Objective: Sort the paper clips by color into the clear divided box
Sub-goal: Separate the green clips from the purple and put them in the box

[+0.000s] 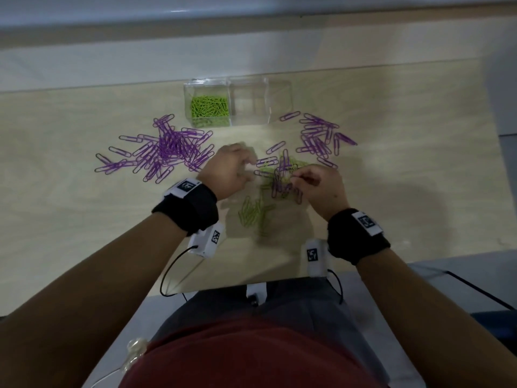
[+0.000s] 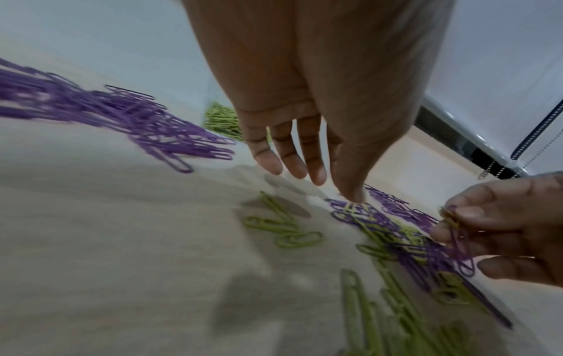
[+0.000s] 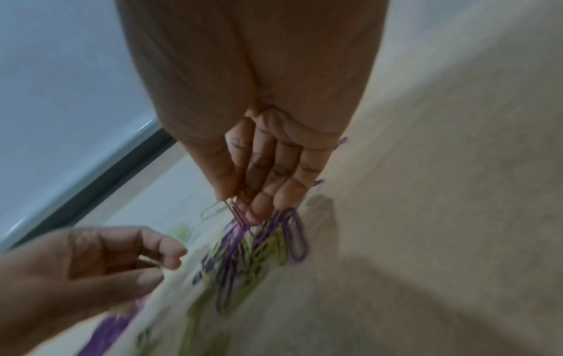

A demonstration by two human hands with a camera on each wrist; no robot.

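Note:
The clear divided box (image 1: 277, 88) stands at the table's far middle; green clips (image 1: 208, 107) fill its left compartment, and the right one looks empty. A mixed heap of purple and green clips (image 1: 282, 175) lies between my hands. My right hand (image 1: 296, 179) pinches a few linked clips, purple and green (image 2: 454, 221), lifting them off the heap (image 3: 243, 255). My left hand (image 1: 246, 166) hovers just left of the heap with fingers (image 2: 283, 159) straight and relaxed, the thumb tip near the clips. It is blurred in the head view.
A large purple pile (image 1: 167, 147) spreads at the left and a smaller purple pile (image 1: 319, 135) at the right of the box. Loose green clips (image 1: 254, 214) lie nearer to me. The table's front edge runs just behind my wrists.

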